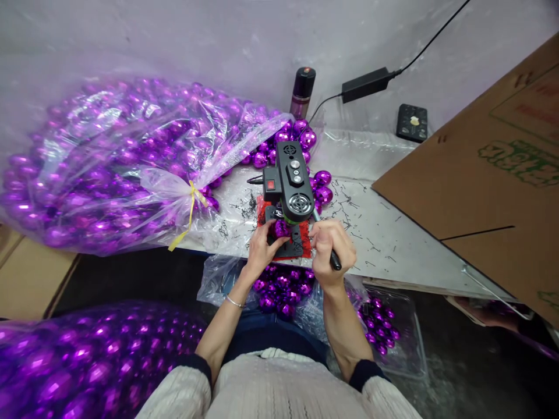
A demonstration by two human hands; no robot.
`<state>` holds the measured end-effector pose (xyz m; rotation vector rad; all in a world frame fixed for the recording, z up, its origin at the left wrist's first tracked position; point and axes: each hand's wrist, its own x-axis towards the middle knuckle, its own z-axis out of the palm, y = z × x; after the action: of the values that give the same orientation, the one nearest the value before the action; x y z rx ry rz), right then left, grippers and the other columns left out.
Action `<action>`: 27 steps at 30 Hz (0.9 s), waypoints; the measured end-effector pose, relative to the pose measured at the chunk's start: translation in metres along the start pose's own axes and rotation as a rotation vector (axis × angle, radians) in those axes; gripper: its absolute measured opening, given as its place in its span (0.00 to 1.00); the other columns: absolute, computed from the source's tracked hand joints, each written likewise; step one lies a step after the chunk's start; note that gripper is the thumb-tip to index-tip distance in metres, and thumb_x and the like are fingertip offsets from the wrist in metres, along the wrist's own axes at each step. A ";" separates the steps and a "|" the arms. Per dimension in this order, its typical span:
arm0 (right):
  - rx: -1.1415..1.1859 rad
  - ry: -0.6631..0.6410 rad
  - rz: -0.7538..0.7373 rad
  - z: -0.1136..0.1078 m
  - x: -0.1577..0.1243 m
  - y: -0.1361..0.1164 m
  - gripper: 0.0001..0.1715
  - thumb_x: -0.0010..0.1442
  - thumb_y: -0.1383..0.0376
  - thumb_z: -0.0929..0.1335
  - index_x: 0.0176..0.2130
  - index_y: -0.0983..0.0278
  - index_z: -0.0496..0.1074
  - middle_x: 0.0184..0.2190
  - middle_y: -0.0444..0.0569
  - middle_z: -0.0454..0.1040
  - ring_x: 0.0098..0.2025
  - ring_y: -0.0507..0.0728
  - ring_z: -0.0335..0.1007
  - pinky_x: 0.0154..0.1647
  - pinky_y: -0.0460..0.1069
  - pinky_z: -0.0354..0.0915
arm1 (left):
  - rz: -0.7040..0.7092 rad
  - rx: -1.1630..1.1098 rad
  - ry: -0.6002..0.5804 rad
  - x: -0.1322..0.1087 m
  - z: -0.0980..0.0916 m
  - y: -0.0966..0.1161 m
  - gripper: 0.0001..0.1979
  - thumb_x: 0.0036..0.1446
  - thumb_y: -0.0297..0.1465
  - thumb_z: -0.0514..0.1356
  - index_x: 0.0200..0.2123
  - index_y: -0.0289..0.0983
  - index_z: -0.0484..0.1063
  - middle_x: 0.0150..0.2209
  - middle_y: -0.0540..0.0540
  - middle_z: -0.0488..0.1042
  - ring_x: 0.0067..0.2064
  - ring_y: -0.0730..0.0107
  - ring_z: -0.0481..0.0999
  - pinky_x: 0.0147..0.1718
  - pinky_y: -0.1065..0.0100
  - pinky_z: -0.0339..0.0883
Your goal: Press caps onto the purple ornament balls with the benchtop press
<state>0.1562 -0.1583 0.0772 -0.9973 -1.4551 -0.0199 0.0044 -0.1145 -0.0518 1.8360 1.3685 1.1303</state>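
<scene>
A small black bench drill press with a red switch stands on a red mat on the worktable. Under its head, my left hand pinches a shiny purple faceted ball between thumb and fingers, on the dark base plate. My right hand is wrapped round the lever handle at the right of the machine. The tip of the drill is hidden behind the head. More purple balls lie loose just behind and beside the machine.
A big clear bag of purple balls, tied with yellow ribbon, fills the table's left. Dark shavings litter the tabletop. A spray can, power adapter and cardboard box stand behind and right. More balls lie in my lap.
</scene>
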 end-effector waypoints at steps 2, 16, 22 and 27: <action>-0.007 -0.007 0.001 -0.001 -0.001 0.000 0.17 0.71 0.71 0.63 0.30 0.60 0.67 0.27 0.42 0.72 0.31 0.52 0.72 0.32 0.50 0.66 | 0.104 0.039 0.004 0.000 0.006 -0.005 0.29 0.60 0.45 0.72 0.59 0.39 0.73 0.53 0.38 0.82 0.55 0.51 0.82 0.57 0.52 0.74; -0.037 0.026 -0.063 0.006 -0.041 0.027 0.17 0.73 0.66 0.61 0.31 0.59 0.68 0.29 0.44 0.75 0.30 0.52 0.72 0.30 0.50 0.66 | 0.206 0.042 0.047 -0.004 0.022 -0.016 0.30 0.61 0.43 0.72 0.62 0.39 0.72 0.56 0.35 0.82 0.58 0.49 0.82 0.60 0.48 0.74; 0.010 0.133 -0.085 0.018 -0.057 0.041 0.18 0.74 0.63 0.61 0.31 0.58 0.68 0.29 0.43 0.74 0.29 0.53 0.70 0.35 0.53 0.69 | 0.197 0.043 0.044 -0.006 0.024 -0.019 0.31 0.61 0.43 0.72 0.63 0.39 0.72 0.56 0.36 0.82 0.58 0.49 0.83 0.60 0.48 0.74; 0.026 0.178 -0.092 0.023 -0.061 0.046 0.19 0.75 0.62 0.60 0.31 0.58 0.68 0.28 0.43 0.73 0.28 0.53 0.69 0.37 0.54 0.68 | 0.221 0.034 0.053 -0.006 0.025 -0.021 0.32 0.61 0.44 0.72 0.64 0.39 0.71 0.56 0.35 0.82 0.58 0.50 0.82 0.60 0.48 0.75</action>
<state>0.1524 -0.1500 -0.0026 -0.8838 -1.3330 -0.1525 0.0164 -0.1125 -0.0826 2.0338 1.2433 1.2818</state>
